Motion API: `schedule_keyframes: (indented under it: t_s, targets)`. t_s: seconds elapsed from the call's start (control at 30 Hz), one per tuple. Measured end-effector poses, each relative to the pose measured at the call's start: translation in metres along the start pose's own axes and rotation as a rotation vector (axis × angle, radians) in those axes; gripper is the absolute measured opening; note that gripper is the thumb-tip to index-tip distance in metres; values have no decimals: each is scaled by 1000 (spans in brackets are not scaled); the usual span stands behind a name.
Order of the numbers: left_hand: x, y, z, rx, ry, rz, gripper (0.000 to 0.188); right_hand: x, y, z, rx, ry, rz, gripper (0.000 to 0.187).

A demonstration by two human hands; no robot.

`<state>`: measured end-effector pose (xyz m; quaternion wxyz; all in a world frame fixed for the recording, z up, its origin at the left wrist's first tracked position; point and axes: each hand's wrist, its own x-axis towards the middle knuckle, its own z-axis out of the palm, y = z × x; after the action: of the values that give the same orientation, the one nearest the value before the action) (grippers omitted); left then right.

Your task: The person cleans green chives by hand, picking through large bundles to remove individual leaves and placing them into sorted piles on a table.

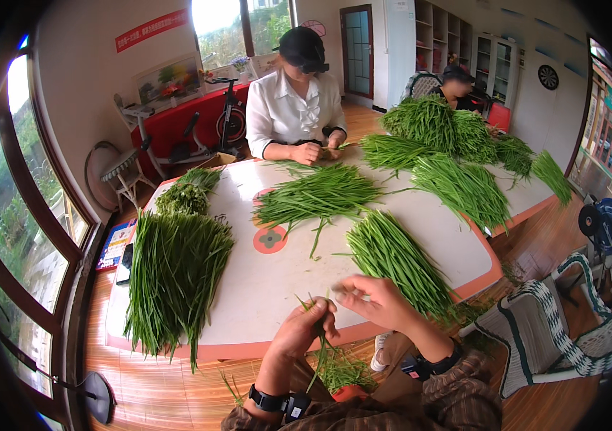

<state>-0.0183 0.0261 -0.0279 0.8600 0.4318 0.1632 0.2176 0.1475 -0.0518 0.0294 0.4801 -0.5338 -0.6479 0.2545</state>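
My left hand (306, 325), over the near table edge, is closed around a few garlic chives (322, 359) whose leaves hang below it. Just to its right, my right hand (372, 298) has its thumb and fingertips drawn together; whatever is between them is too small to make out. Beyond the right hand lies a thick bundle of garlic chives (399, 262), pale ends toward the table's middle. A loose spread of chives (316, 192) covers the table centre, and a large neat pile (176, 276) hangs over the left edge.
Across the white table (263, 287), a person in a white blouse (299, 115) handles chives. Another person (456, 85) sits behind a tall heap (421, 122) at the far right. Trimmings (345, 372) lie below my hands. Woven chairs (535, 334) stand at right.
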Motion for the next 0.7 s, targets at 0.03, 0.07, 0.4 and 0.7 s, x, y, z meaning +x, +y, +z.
schedule_keyframes:
  t_s: [0.03, 0.07, 0.4, 0.7]
  targets:
    - [-1, -3, 1, -2, -22, -78, 26, 8, -1, 9, -55, 38, -115, 26]
    - [0, -7, 6, -1, -59, -162, 28, 14, -3, 13, -121, 89, -225, 26]
    - [9, -26, 15, 77, -12, -100, 26, 7, 16, 26, -94, -276, 38, 20]
    - [13, -26, 0, -128, 31, -141, 20, 41, 68, -23, -400, 124, 170, 35]
